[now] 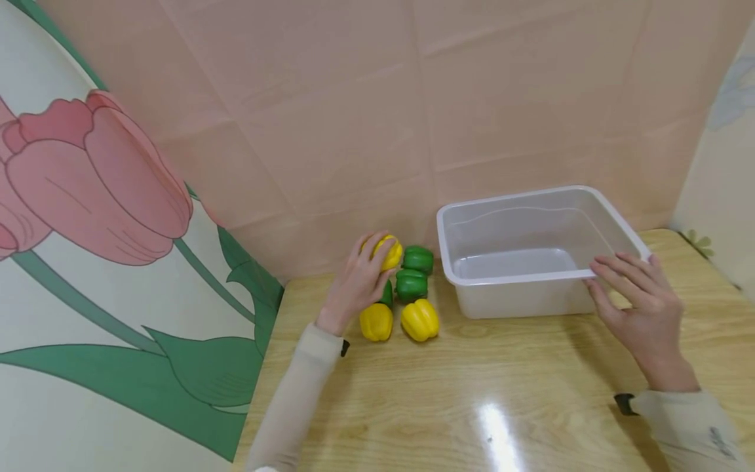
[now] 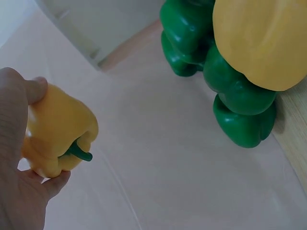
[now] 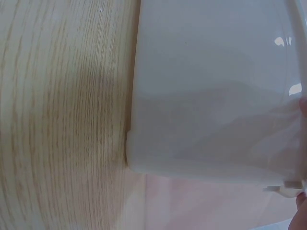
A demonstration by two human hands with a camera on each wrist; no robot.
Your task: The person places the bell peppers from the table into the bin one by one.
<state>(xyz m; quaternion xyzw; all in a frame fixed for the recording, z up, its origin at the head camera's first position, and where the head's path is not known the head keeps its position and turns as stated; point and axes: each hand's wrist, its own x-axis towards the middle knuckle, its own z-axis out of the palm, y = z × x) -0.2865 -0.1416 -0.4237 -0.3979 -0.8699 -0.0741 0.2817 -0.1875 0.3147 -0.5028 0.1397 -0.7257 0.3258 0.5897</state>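
Five fingers of the left hand [image 1: 358, 283] curl round the glossy yellow bell pepper [image 1: 389, 252] at frame centre; keep that wrap firm while the right hand [image 1: 639, 308], fingers loosely straight, steadies the clear rectangular plastic tub [image 1: 472, 216] at centre right.

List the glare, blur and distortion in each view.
Head view: a bright streak of glare on the table, wide-angle bending at the edges, otherwise sharp. Left wrist view: the near yellow pepper and green peppers are soft, close to the lens. Right wrist view: small highlights on the tub rim, wood grain slightly blurred.
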